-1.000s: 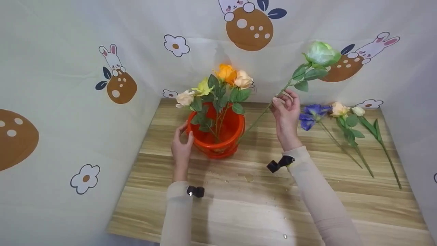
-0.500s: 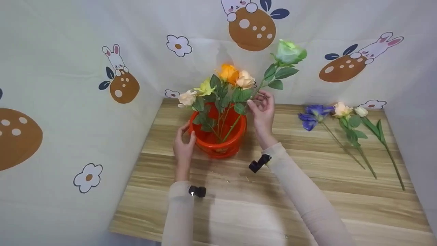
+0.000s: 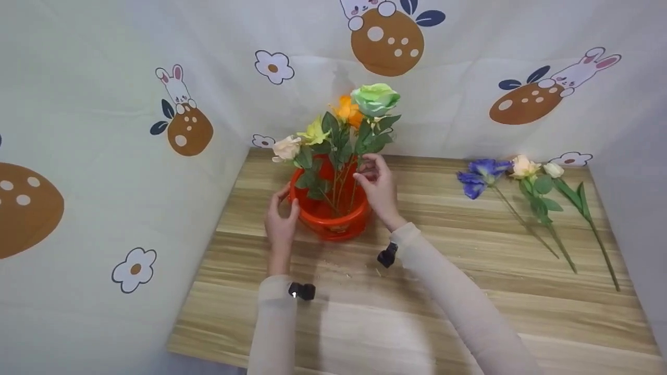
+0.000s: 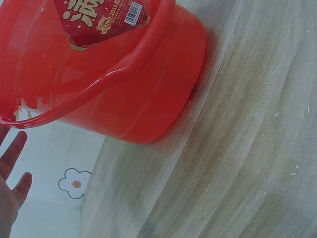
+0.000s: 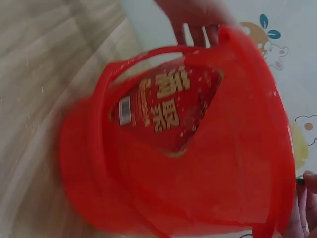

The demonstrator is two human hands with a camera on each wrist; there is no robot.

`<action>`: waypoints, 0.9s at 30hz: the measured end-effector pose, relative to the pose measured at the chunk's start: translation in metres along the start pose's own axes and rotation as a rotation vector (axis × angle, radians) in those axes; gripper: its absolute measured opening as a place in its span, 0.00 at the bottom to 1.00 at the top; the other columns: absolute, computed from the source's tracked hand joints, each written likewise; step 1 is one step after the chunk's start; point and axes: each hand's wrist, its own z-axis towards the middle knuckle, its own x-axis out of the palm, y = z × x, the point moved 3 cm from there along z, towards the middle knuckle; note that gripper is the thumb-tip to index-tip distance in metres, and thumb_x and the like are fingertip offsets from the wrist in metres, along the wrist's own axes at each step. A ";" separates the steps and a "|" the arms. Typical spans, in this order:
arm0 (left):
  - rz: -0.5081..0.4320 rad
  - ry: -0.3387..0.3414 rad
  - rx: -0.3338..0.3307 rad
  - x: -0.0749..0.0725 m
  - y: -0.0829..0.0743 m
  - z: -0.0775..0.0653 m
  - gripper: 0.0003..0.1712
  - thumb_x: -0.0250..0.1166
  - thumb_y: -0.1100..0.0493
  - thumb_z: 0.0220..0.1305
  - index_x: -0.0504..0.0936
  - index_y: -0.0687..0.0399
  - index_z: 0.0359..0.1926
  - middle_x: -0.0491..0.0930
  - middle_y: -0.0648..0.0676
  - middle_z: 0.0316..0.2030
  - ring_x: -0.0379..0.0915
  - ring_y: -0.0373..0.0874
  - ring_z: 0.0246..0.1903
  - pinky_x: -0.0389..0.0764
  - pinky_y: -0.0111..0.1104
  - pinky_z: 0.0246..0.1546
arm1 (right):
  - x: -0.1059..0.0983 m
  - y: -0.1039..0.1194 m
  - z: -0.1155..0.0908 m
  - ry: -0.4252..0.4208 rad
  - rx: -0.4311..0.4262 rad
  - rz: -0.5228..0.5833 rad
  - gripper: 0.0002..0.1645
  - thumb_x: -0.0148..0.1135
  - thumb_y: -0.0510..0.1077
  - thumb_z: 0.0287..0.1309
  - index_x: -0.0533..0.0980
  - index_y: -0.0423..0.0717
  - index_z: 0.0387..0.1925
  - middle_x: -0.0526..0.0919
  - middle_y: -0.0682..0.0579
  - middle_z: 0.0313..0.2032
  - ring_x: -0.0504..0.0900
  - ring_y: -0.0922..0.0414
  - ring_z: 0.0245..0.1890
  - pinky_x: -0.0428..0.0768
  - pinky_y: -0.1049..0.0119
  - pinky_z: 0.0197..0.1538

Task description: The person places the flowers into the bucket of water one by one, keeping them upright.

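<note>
A red bucket (image 3: 336,229) with a label and a handle stands upright on the wooden table. My right hand (image 3: 380,195) pinches the stem of a green artificial rose (image 3: 376,100) over the bucket's right rim; its lower stem is inside. In the right wrist view, a bit of that stem (image 5: 299,181) shows at the fingertips. Loosely spread, the fingers of my left hand (image 3: 282,225) rest at the bucket's left rim. Inside the bucket stand an orange flower (image 3: 345,110), a yellow flower (image 3: 315,131) and a pale peach rose (image 3: 286,149); another peach rose is hidden behind the green one.
On the table's right side lie a purple flower (image 3: 483,174), a peach rose (image 3: 524,167) and a white tulip (image 3: 553,170), their stems toward the front. A printed cloth (image 3: 453,62) hangs behind and at the sides. Small bits are scattered on the table (image 4: 247,148).
My right hand has moved left with the green rose, from beside the bucket to over its rim. The stem has gone into the bucket and the bloom has come lower. The left hand stays put.
</note>
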 end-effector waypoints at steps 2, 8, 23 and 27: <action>0.009 -0.003 0.000 0.000 -0.001 0.000 0.22 0.65 0.61 0.64 0.79 0.52 0.59 0.81 0.52 0.61 0.72 0.48 0.64 0.66 0.40 0.72 | 0.001 0.001 0.003 0.023 -0.002 -0.074 0.23 0.67 0.30 0.57 0.75 0.34 0.55 0.83 0.38 0.39 0.84 0.51 0.36 0.84 0.71 0.40; 0.030 -0.011 0.012 0.000 0.001 0.000 0.21 0.64 0.60 0.64 0.80 0.55 0.58 0.81 0.55 0.60 0.74 0.50 0.63 0.68 0.41 0.71 | 0.000 0.003 0.006 0.110 0.011 -0.273 0.24 0.67 0.33 0.59 0.77 0.34 0.58 0.87 0.39 0.42 0.88 0.47 0.41 0.88 0.63 0.41; -0.028 -0.007 0.015 0.000 0.003 0.000 0.21 0.66 0.62 0.65 0.80 0.55 0.59 0.80 0.56 0.61 0.73 0.51 0.64 0.66 0.42 0.72 | -0.045 -0.003 -0.001 0.112 0.044 -0.185 0.14 0.67 0.34 0.60 0.81 0.34 0.48 0.88 0.38 0.42 0.87 0.51 0.40 0.86 0.70 0.43; -0.015 -0.014 0.022 0.000 0.002 0.000 0.21 0.65 0.62 0.65 0.80 0.55 0.59 0.81 0.55 0.61 0.74 0.50 0.63 0.67 0.41 0.71 | -0.066 -0.004 -0.003 0.083 0.095 -0.144 0.15 0.65 0.32 0.60 0.79 0.29 0.49 0.86 0.33 0.44 0.87 0.52 0.39 0.88 0.61 0.46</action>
